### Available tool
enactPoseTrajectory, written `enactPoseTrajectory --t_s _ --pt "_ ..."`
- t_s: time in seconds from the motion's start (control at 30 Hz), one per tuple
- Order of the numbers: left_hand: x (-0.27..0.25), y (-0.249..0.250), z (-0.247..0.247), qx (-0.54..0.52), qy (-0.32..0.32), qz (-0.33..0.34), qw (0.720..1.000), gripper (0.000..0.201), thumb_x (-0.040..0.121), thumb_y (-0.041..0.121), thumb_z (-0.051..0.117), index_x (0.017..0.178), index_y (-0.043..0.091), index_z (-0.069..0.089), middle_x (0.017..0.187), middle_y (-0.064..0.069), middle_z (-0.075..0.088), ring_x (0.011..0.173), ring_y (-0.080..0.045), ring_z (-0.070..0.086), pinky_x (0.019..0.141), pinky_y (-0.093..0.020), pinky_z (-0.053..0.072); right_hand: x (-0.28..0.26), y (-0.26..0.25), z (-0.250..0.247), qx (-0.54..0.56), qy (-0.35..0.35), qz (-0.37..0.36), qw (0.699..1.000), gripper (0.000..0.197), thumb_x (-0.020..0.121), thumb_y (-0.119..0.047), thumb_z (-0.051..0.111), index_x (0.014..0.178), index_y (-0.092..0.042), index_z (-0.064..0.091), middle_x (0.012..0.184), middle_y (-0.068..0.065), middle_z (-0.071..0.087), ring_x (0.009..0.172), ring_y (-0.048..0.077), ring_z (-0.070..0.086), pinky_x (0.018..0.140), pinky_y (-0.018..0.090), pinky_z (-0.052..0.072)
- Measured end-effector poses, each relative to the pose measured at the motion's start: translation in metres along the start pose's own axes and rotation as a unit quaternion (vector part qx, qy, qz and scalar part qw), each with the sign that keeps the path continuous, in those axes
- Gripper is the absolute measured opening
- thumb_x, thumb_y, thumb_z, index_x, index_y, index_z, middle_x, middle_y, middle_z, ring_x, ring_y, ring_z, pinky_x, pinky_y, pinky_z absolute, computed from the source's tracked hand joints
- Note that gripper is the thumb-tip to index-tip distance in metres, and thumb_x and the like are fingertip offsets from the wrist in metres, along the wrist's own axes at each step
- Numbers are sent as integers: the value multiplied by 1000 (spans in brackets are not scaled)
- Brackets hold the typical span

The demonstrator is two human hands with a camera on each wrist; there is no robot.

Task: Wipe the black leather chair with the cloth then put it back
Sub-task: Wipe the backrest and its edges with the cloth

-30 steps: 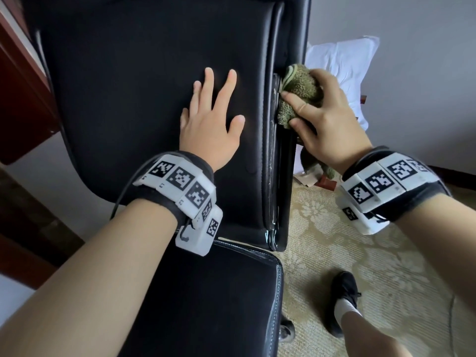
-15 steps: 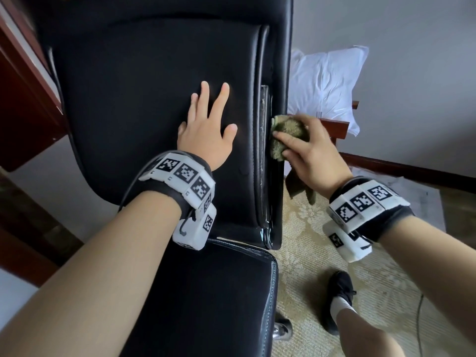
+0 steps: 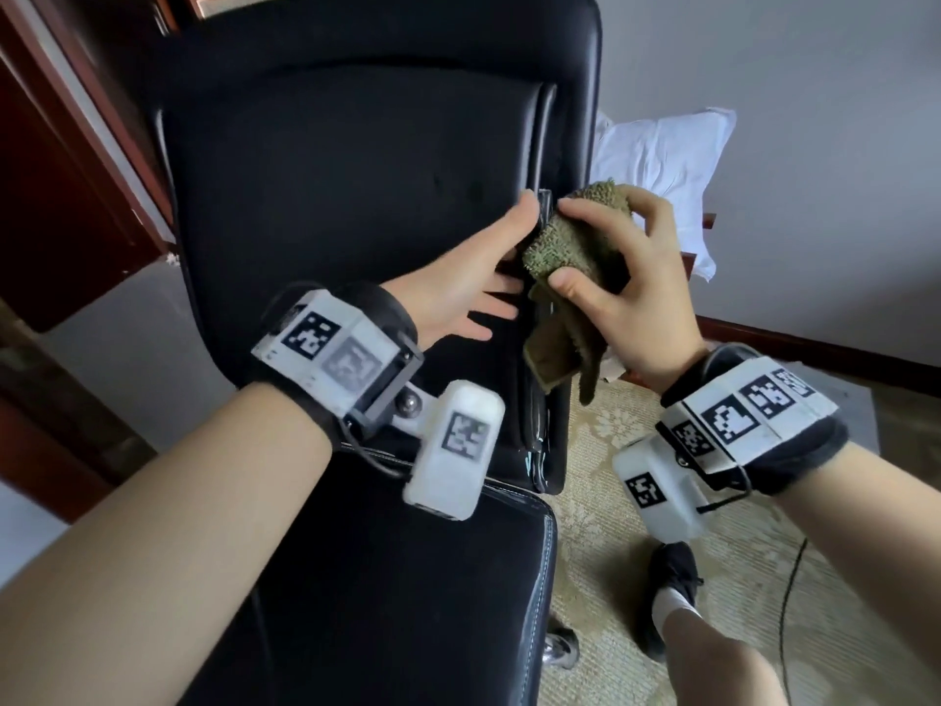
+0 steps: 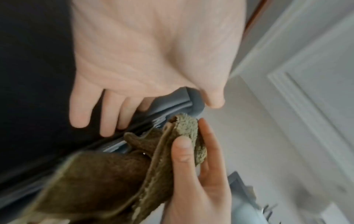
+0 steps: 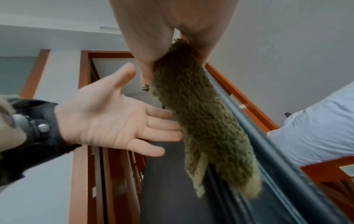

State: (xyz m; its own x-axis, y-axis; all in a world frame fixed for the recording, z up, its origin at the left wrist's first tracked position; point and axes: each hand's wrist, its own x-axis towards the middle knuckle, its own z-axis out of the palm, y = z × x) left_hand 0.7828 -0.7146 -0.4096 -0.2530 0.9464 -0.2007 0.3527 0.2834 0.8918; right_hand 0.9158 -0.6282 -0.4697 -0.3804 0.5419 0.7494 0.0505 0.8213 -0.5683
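The black leather chair [image 3: 331, 196] fills the head view, its backrest ahead and its seat [image 3: 407, 603] below. My right hand [image 3: 636, 277] grips a bunched olive-green cloth [image 3: 570, 247] at the backrest's right edge, thumb and fingers pinching it. A loose end of the cloth hangs down beside the chair's side. My left hand [image 3: 458, 287] is held open with the palm turned towards the cloth. In the right wrist view its straight fingers [image 5: 159, 121] reach the cloth [image 5: 201, 113]. The left wrist view shows the cloth [image 4: 184, 133] just past my left fingertips [image 4: 107, 121].
A white pillow [image 3: 662, 160] lies on a red-brown wooden frame [image 3: 705, 221] behind the chair to the right. Dark wooden furniture [image 3: 51, 170] stands on the left. A patterned carpet [image 3: 611, 501], my foot in a black shoe [image 3: 672, 593] and a thin cable [image 3: 789, 603] lie below right.
My left hand has lifted off the backrest and turned palm-up towards the cloth. My right hand has moved the cloth down along the chair's right edge.
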Motion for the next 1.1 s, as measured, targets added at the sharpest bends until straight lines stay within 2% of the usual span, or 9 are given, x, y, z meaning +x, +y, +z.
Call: enactPoseTrajectory --t_s 0.1,0.23,0.43,0.53,0.63,0.83,0.93,1.03,1.1 --pt "-13 2 -9 -115 -28 -49 992 90 80 78 19 139 14 40 133 -17 52 117 -30 53 97 -45 41 2 -20 4 32 -8 -36 999 48 76 -20 69 119 -27 50 119 0 32 120 7 37 105 10 26" --pt "-31 -2 -30 -206 -47 -61 975 84 82 78 15 113 14 58 109 -13 66 98 -26 63 78 -40 49 9 -47 12 46 -45 -107 992 49 77 -17 70 121 -22 50 120 4 34 120 9 35 106 13 25" --pt "-64 -9 -63 -250 39 -26 967 35 96 40 42 112 14 59 108 -6 63 87 -17 65 81 -35 51 16 -73 29 52 -124 -107 985 52 75 -21 70 121 -27 48 121 3 33 117 5 35 104 6 21" --pt "-82 -9 -77 -282 34 -18 959 44 96 41 41 113 4 58 112 -13 64 97 -23 64 77 -35 57 13 -86 41 45 -166 -109 979 53 77 -24 67 124 -31 44 130 4 35 123 4 33 105 6 18" --pt "-98 -9 -85 -249 15 -5 969 55 93 50 41 112 0 57 110 -15 67 102 -24 66 77 -34 57 10 -103 51 39 -194 -82 977 76 78 -21 72 139 -32 27 146 7 34 136 15 29 109 16 17" --pt "-122 -12 -96 -148 -24 8 989 35 91 28 50 116 4 58 112 -7 68 104 -15 65 83 -26 54 9 -129 70 31 -252 -46 966 113 72 -21 78 138 -34 -12 136 7 47 105 17 42 85 -7 18" --pt "-126 -16 -98 -109 25 9 994 25 94 10 51 115 2 60 109 -10 68 97 -16 67 78 -25 56 9 -142 73 50 -299 -42 952 119 70 -24 80 138 -30 -18 141 -3 38 113 16 34 87 0 19" --pt "-132 -15 -107 -56 90 4 994 18 94 5 51 107 3 63 103 -9 69 88 -14 69 74 -24 57 10 -140 72 119 -330 -8 936 122 70 -14 80 142 -24 -18 126 -31 26 111 -9 34 97 13 24" --pt "-136 -12 -118 -9 121 -5 993 14 93 6 53 103 4 63 102 -8 69 88 -15 67 78 -25 55 9 -128 72 141 -344 52 927 120 73 -16 77 144 -27 -19 142 -18 28 112 -3 42 93 17 36"
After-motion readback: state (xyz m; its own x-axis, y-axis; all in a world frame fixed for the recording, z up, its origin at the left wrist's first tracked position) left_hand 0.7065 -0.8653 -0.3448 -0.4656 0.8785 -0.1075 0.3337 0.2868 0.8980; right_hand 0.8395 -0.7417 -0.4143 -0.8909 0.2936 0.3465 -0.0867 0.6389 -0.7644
